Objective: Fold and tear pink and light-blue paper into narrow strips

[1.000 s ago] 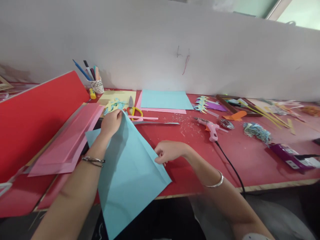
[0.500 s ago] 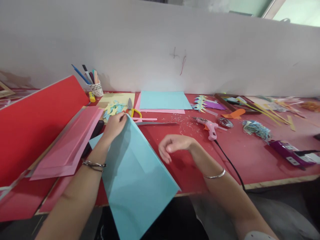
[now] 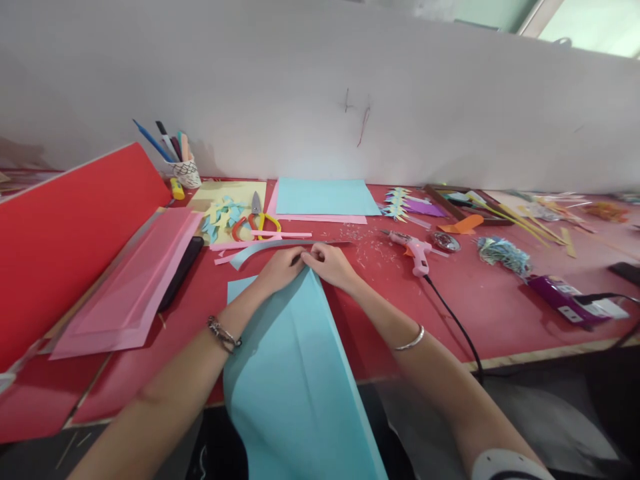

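A large light-blue sheet of paper hangs from my two hands, its lower part drooping over the table's front edge towards my lap. My left hand pinches its top corner. Right beside it, my right hand is closed on the same corner, fingertips touching or nearly touching the left ones. Just beyond the hands lie a curved blue paper strip and pink paper strips. Scissors with red and yellow handles rest behind them.
Pink sheets and a red board lie left, near a pen cup. Blue sheets sit at the back. A pink glue gun, its cord trailing, a fringed paper bundle and a purple power strip stand right.
My right hand has moved left and up to grip the paper's corner. My left hand has shifted right with the sheet, whose top corner now sits between both hands.
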`<state>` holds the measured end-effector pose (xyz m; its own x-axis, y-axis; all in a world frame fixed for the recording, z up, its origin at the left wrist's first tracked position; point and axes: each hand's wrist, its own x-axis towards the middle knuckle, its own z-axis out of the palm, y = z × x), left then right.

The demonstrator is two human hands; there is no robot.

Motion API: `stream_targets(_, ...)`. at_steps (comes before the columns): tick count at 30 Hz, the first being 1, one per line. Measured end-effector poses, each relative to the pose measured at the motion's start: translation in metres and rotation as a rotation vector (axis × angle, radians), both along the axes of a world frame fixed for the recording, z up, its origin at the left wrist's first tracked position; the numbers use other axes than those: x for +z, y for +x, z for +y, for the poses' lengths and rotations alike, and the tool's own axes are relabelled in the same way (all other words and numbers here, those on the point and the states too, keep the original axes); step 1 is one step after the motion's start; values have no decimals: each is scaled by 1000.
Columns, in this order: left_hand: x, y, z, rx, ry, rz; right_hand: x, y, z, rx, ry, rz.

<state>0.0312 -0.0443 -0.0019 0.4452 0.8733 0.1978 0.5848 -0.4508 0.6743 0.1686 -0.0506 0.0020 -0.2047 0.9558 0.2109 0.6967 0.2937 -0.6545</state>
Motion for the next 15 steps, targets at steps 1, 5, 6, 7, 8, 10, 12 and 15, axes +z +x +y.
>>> stream_targets(1,-1,0,0,-1,-2,0,0,1,2,-9,2,-24)
stream_targets(5,-2,1,0,1,-8,9,-1,4,6,-26,-20,-73)
stream_targets(6,-2,1,0,6,-10,11,0,4,6,-27,-27,-74)
stream_targets(7,-2,1,0,13,-12,12,0,4,6,-27,-32,-73)
stream_targets(8,-2,1,0,19,-14,11,1,4,5,-23,-33,-70)
stream_targets(10,-2,2,0,29,-19,8,2,4,3,-14,-21,-65)
stream_targets(12,-2,3,-1,37,-24,7,4,3,2,-10,-11,-48)
stream_targets(15,-1,5,-3,40,-33,4,5,4,2,-28,-76,25)
